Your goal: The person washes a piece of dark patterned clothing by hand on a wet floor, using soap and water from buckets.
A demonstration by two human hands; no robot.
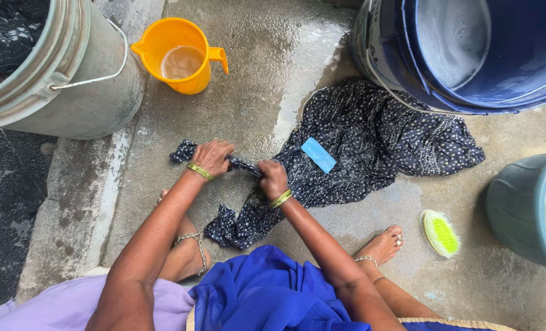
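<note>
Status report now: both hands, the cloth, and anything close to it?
Left hand and right hand both clenched on dotted dark cloth, twisted between them. Blue soap bar lies on cloth. Green brush apart, right.

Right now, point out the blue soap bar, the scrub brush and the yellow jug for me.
blue soap bar [318, 154], head view, middle of its flat top, lying on the dotted cloth.
scrub brush [440, 233], head view, middle of its green bristle face.
yellow jug [194, 82], head view, outer wall below the rim.

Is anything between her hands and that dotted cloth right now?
Nothing visible. The left hand and right hand both grip a twisted part of the dark dotted cloth directly. A blue soap bar lies on the cloth, beside the hands.
</note>
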